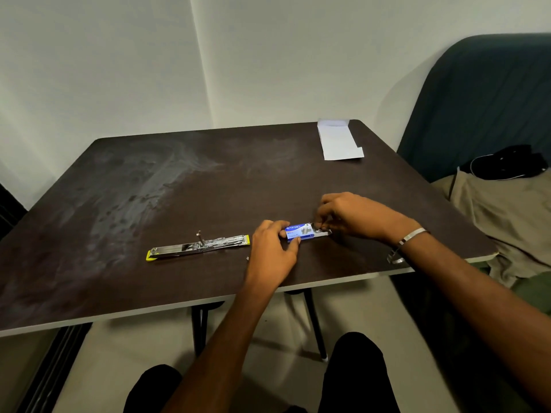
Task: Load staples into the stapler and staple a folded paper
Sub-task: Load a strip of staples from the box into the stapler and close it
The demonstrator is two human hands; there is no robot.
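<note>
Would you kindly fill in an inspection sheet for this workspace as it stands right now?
Surface: dark brown wooden table with pale smudges on its left half.
Job's things: yellow-and-silver metal stapler lying opened out flat; small blue cardboard staple box, its right end open; white folded paper at the far right corner.
Clutter: a tiny pale scrap near the left wrist, too small to identify.
Grippers: left hand pinches the box's left end; right hand has fingertips at the open end, with a silver metal bangle on the wrist.
Cables: nothing seen.
Surroundings: white walls; dark teal sofa with beige cloth and a black garment.
</note>
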